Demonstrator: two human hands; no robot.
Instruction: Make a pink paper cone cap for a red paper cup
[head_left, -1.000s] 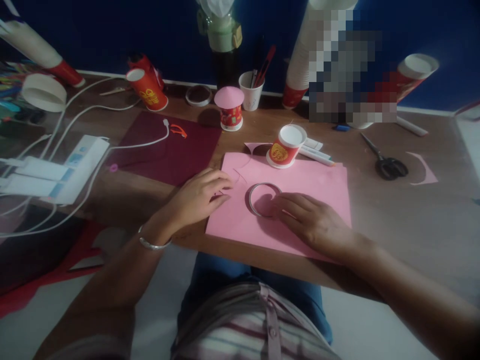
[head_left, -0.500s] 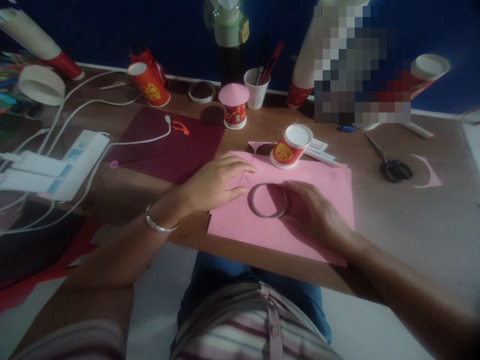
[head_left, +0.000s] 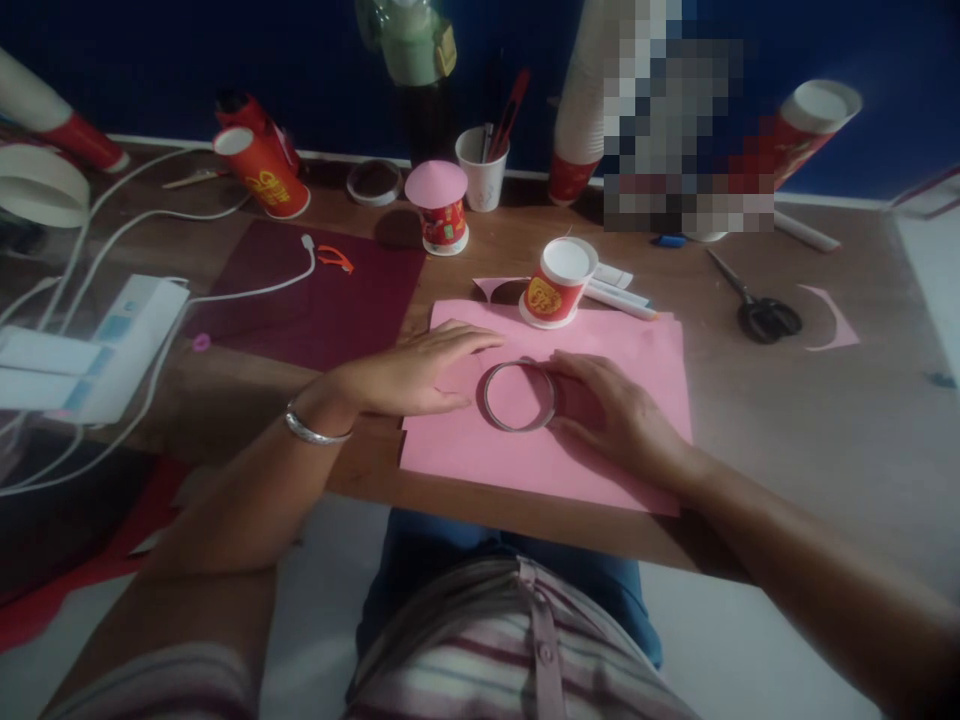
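Observation:
A thin grey ring (head_left: 517, 430), perhaps a narrow roll of tape, is over a sheet of pink paper (head_left: 600, 460), which shows through its middle. My right hand (head_left: 619, 415) has its thumb and fingertips at the ring's right side, gripping it. To the left, my left hand (head_left: 420, 375) holds nothing; its fingers are stretched out and the thumb is apart, over the paper's left edge. A red paper cup (head_left: 553, 295) with a white end up stands at the paper's back edge. Behind it is a small red cup with a pink cone roof (head_left: 437, 185).
Black scissors (head_left: 765, 318) and a pink paper offcut (head_left: 832, 315) lie at right. Dark red paper (head_left: 300, 310), an orange clip-like piece (head_left: 335, 259) and a power strip (head_left: 131, 345) with white cables are at left. A white cup of pens (head_left: 484, 180) and stacked cups (head_left: 577, 150) stand behind.
The ring seems lower, nearer the pink paper, and my right hand moved with it. My left hand's fingers have straightened slightly. The whole view has shifted, with things appearing further left.

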